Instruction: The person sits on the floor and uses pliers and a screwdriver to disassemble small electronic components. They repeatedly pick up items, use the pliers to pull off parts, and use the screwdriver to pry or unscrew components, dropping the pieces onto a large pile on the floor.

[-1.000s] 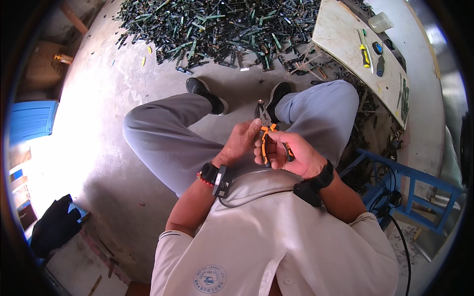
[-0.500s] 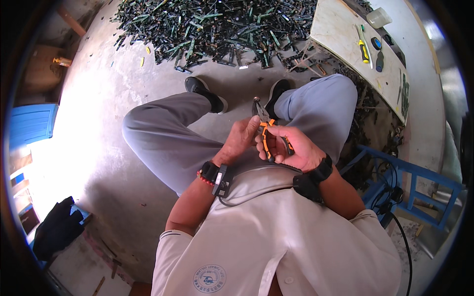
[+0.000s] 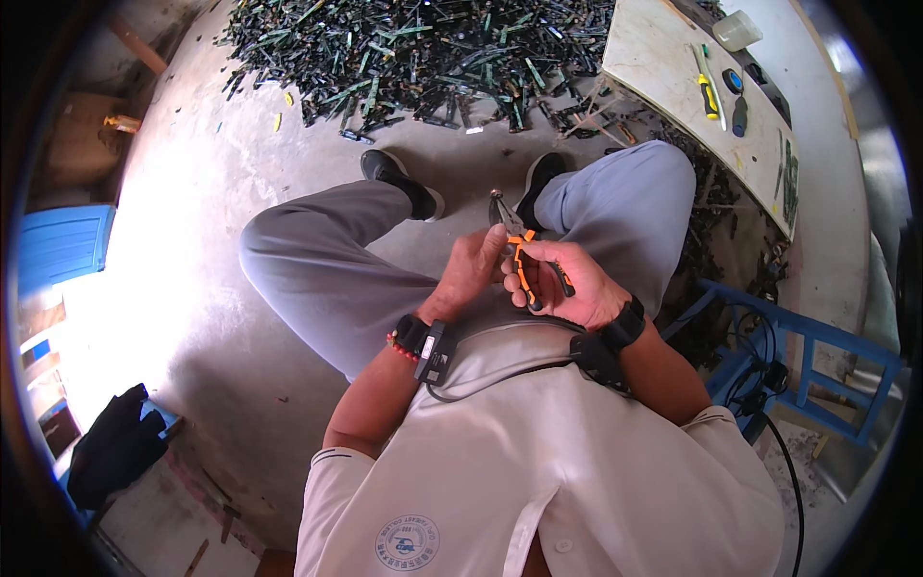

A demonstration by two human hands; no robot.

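My right hand (image 3: pixel 582 287) is wrapped around the orange-and-black handles of a pair of pliers (image 3: pixel 517 236), whose metal jaws point away from me. My left hand (image 3: pixel 471 267) is closed right beside the pliers, thumb uppermost. From its fingers rises a small dark part with a copper-coloured end (image 3: pixel 496 195), which lies against the jaws. Whether the jaws grip it I cannot tell. Both hands are held between my knees, above my lap.
A big heap of dark and green slim pieces (image 3: pixel 413 58) covers the floor ahead. On the right, a pale board (image 3: pixel 663 67) carries a yellow-handled screwdriver (image 3: pixel 709 99), a dark-handled tool (image 3: pixel 739 117) and a translucent cup (image 3: pixel 736 32). A blue frame (image 3: pixel 817 337) with cables stands near my right elbow.
The plier handles have shifted slightly right and stand a little differently in my right hand. My left hand has stayed almost in place.
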